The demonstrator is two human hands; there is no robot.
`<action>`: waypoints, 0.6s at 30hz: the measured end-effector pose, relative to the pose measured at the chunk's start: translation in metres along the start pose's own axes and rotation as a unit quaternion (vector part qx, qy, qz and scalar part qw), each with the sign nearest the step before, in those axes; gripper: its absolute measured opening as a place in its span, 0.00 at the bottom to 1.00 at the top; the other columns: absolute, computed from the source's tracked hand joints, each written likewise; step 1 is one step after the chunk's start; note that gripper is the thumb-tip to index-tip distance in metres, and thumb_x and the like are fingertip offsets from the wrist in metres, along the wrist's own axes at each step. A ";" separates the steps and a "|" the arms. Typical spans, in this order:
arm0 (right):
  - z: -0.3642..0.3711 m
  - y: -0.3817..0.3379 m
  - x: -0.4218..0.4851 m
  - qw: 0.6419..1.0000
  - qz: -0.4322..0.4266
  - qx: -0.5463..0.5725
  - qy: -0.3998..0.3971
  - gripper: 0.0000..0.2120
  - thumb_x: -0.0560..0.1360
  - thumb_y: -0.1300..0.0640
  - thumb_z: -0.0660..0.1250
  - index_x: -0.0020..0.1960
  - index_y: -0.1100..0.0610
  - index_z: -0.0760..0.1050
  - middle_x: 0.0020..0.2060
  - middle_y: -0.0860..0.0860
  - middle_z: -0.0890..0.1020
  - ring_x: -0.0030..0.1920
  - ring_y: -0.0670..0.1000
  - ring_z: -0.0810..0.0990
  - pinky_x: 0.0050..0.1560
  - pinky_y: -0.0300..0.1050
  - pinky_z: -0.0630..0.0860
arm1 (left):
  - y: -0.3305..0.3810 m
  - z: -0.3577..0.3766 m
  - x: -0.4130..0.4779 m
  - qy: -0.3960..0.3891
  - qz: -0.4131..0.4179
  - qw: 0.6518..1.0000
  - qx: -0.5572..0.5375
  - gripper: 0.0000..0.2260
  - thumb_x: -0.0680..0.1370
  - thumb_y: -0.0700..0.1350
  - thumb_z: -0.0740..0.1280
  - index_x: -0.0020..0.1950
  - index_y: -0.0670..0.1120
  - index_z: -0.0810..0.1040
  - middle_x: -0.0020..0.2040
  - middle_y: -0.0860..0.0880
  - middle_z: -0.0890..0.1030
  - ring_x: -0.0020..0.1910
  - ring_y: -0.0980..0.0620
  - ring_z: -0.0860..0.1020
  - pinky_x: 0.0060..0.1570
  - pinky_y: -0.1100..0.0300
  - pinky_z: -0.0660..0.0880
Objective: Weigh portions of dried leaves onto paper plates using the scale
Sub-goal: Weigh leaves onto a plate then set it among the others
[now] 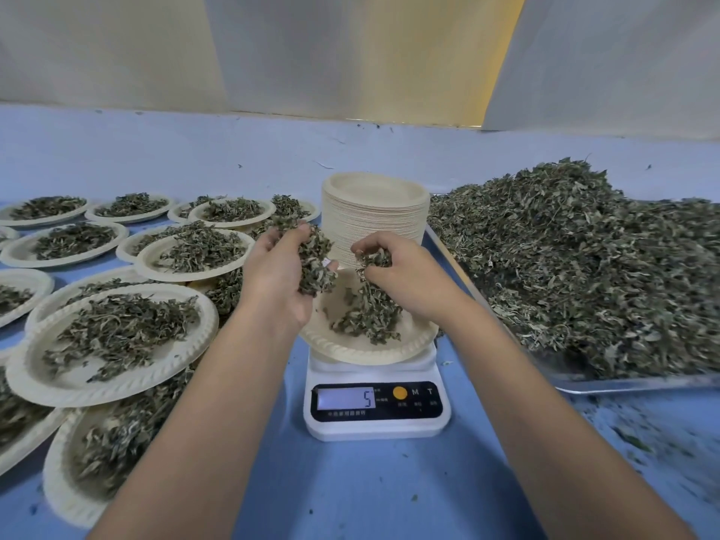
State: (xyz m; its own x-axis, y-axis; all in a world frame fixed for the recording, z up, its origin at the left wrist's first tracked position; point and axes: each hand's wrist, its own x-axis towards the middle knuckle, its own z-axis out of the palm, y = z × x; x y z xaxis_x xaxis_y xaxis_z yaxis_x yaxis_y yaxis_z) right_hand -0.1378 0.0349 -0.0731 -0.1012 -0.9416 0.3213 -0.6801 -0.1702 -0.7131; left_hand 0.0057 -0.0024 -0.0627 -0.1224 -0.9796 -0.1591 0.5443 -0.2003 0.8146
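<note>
A white digital scale (pixel 375 409) stands in the middle of the blue table, its display reading 5. On it rests a paper plate (pixel 352 348) with a small heap of dried leaves (pixel 366 313). My left hand (pixel 278 272) cups a clump of dried leaves (pixel 315 263) above the plate's left side. Over the plate's middle, my right hand (pixel 405 272) pinches a bunch of leaves that trails down onto the heap.
A tall stack of unused paper plates (pixel 374 212) stands right behind the scale. A metal tray (pixel 623 383) piled with loose dried leaves (pixel 584 267) fills the right. Several filled plates (pixel 113 344) overlap on the left. Leaf crumbs litter the table at front right.
</note>
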 end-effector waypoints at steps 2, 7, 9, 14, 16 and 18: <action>0.001 0.000 0.000 1.000 -0.002 0.000 -0.021 0.15 0.76 0.62 0.65 0.62 0.54 0.75 0.57 0.46 0.78 0.57 0.43 0.74 0.51 0.34 0.66 | 0.003 0.001 -0.001 -0.004 0.001 1.000 -0.007 0.04 0.78 0.39 0.67 0.52 0.45 0.75 0.44 0.42 0.82 0.35 0.45 0.82 0.39 0.42 0.80; 0.006 -0.002 0.001 0.997 -0.001 0.058 -0.048 0.09 0.79 0.59 0.63 0.57 0.54 0.77 0.48 0.46 0.81 0.51 0.45 0.78 0.48 0.35 0.73 | 0.004 0.004 -0.004 -0.016 -0.003 1.000 0.016 0.10 0.78 0.41 0.66 0.59 0.46 0.75 0.54 0.41 0.81 0.40 0.43 0.81 0.41 0.38 0.76; 0.006 -0.002 0.001 0.995 -0.003 0.095 -0.015 0.09 0.79 0.61 0.62 0.55 0.54 0.78 0.48 0.47 0.82 0.52 0.46 0.80 0.54 0.42 0.75 | 0.004 0.004 -0.005 -0.010 -0.006 1.000 0.025 0.12 0.78 0.42 0.67 0.61 0.46 0.74 0.57 0.41 0.79 0.46 0.41 0.81 0.42 0.35 0.75; 0.001 -0.006 0.003 0.985 0.014 0.175 0.007 0.10 0.81 0.55 0.58 0.56 0.50 0.77 0.56 0.46 0.81 0.56 0.44 0.79 0.57 0.43 0.74 | 0.006 0.004 -0.007 -0.012 -0.009 1.000 0.005 0.00 0.78 0.41 0.66 0.48 0.45 0.76 0.46 0.42 0.81 0.37 0.45 0.80 0.36 0.46 0.79; -0.002 -0.007 0.001 0.981 0.029 0.190 -0.015 0.11 0.81 0.52 0.56 0.56 0.46 0.77 0.57 0.43 0.80 0.56 0.41 0.78 0.50 0.39 0.72 | 0.006 0.004 -0.008 -0.010 -0.009 1.000 0.000 0.02 0.79 0.40 0.65 0.47 0.45 0.75 0.43 0.43 0.81 0.35 0.46 0.80 0.36 0.49 0.80; -0.004 -0.007 -0.001 0.980 0.031 0.193 -0.027 0.11 0.82 0.51 0.55 0.56 0.44 0.76 0.59 0.41 0.78 0.58 0.41 0.77 0.53 0.41 0.73 | 0.006 0.005 -0.009 -0.008 -0.009 1.000 0.002 0.01 0.79 0.40 0.65 0.47 0.45 0.75 0.44 0.43 0.81 0.36 0.46 0.80 0.38 0.49 0.80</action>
State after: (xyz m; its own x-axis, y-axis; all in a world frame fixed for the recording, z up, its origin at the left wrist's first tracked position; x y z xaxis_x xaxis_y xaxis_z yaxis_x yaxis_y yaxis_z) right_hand -0.1356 0.0382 -0.0658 -0.0876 -0.9657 0.2443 -0.3481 -0.2001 -0.9159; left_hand 0.0060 0.0056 -0.0540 -0.1451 -0.9757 -0.1643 0.5381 -0.2172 0.8144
